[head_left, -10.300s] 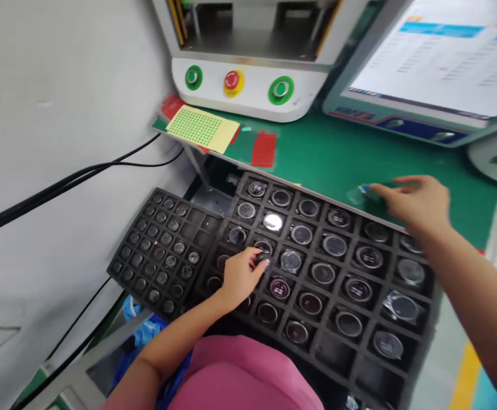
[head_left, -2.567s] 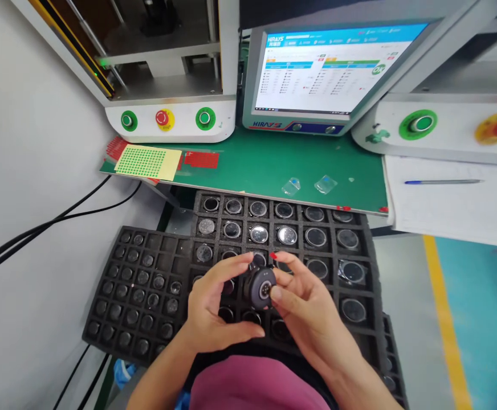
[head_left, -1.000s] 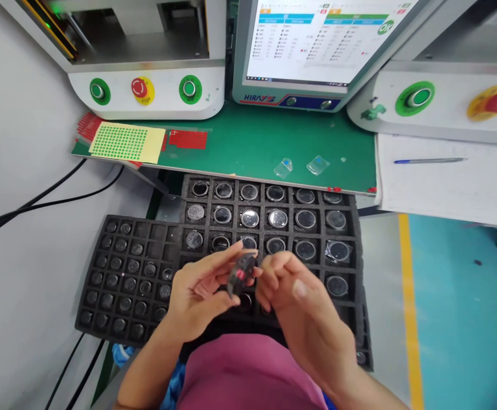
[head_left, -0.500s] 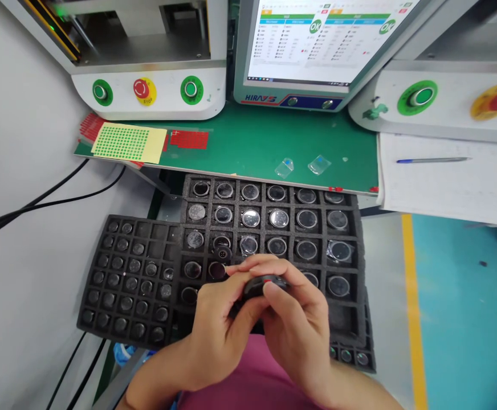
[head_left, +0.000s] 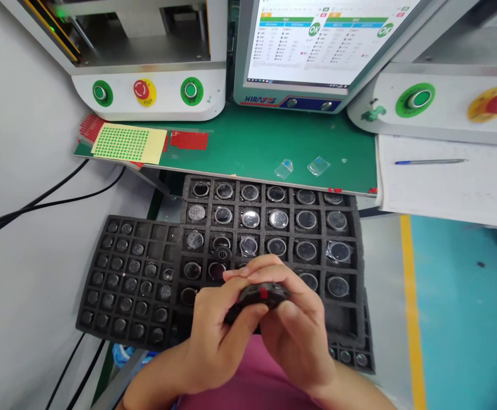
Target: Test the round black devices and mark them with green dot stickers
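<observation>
I have both hands on one round black watch body [head_left: 260, 297] with a small red mark, held just above the near edge of the big foam tray [head_left: 357, 239]. My left hand [head_left: 214, 336] cups it from below, fingers clamped on its rim; my right hand [head_left: 295, 327] pinches the opposite edge. It looks light, rigid and smooth, with a face likely to scratch, so I judge the rim the safest hold. The tray's pockets mostly hold similar round units; a smaller-celled tray [head_left: 103, 296] lies beside it.
</observation>
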Tool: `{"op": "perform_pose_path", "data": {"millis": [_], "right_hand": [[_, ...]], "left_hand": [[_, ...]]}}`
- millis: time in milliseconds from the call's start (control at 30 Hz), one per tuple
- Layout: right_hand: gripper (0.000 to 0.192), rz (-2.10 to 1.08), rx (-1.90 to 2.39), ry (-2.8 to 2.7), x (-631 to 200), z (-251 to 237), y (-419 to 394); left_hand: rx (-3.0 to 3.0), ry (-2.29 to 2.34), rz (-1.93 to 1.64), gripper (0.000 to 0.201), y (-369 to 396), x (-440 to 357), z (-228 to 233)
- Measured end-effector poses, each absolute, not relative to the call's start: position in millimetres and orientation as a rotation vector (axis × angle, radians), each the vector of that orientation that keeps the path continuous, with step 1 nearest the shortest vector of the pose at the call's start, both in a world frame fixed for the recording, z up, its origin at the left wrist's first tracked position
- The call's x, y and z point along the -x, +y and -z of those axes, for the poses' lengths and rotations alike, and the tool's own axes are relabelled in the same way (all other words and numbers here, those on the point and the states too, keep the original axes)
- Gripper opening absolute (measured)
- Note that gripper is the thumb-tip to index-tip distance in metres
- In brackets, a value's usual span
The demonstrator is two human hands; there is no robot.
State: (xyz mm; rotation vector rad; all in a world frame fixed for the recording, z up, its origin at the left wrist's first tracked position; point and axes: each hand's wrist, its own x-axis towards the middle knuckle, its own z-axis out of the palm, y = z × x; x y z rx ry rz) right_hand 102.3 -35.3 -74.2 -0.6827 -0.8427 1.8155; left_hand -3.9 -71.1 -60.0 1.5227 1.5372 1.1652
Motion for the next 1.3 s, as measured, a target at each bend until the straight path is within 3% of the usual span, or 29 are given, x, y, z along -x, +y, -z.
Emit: {"op": "perform_pose_path", "data": {"millis": [167,533,767,867,1033,1167,1300], "right_hand": [[0.020,-1.669,0.720,-1.110,-107.4,77.2,-36.5],[0.031,-1.679,0.583,-1.348,-117.0,82.5,-27.6],[0.016,-1.852,0.658,-0.908,-101.2,103.3,-14.7],[0.022,-1.751,0.808,-0.881,-109.2,124.2,1.0],[0.010,-1.088,1.290,-1.464,-139.8,158.7,25.7],[0.007,-0.968,1.318,-1.773,-142.7,169.0,19.6],[0.017,-0.895,1.219,-2.107,-114.8,172.3,-6.6]], "left_hand": [[-1.506,1.516,-1.160,0.013,-73.8,5.4,60.5],[-1.697,1.503,-1.169,0.024,-71.1,14.6,67.0],[-1.593,1.506,-1.134,0.027,-59.9,17.8,87.0],[-1.332,1.514,-1.161,0.021,-17.2,29.6,94.5],[-0.948,1.669,-1.194,0.008,105.8,62.8,120.6],[-0.968,1.800,-1.124,0.010,177.9,73.1,155.2],[-1.043,1.944,-1.095,0.016,199.6,68.8,178.4]]}}
